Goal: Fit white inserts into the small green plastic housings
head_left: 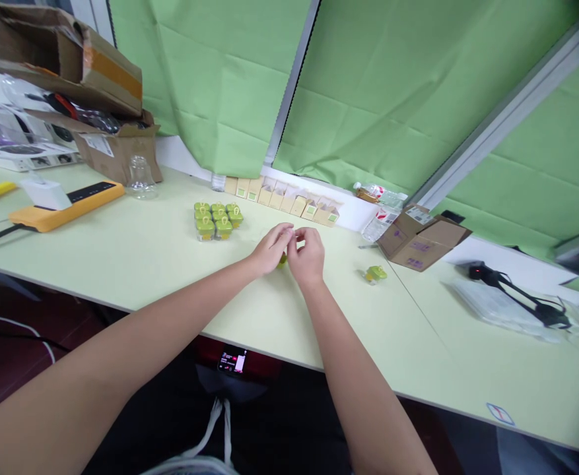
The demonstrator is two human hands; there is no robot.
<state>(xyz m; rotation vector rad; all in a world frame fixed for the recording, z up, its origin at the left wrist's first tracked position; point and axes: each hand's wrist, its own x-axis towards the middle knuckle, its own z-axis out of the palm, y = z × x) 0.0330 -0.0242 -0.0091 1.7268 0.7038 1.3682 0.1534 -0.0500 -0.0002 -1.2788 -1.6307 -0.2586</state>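
Note:
Over the middle of the table, my left hand point(271, 249) and my right hand point(307, 254) meet at the fingertips. A bit of a small green container point(282, 259) shows between them, mostly covered by my left hand, whose fingers are closed about it. The fingers of my right hand are bent into a pinch, and what lies between their tips is too small to name. To the left, several small clear containers with green lids point(214, 221) stand in a tight group. One more green-lidded container point(375, 274) sits apart on the right.
Small cardboard boxes point(284, 198) line the wall behind my hands. Plastic bottles point(381, 221) and an opened carton point(418, 237) are at back right. An orange power strip point(78, 203), a clear jar point(141, 178) and large cartons point(115, 148) occupy the left. A phone point(232, 360) lies below the table edge.

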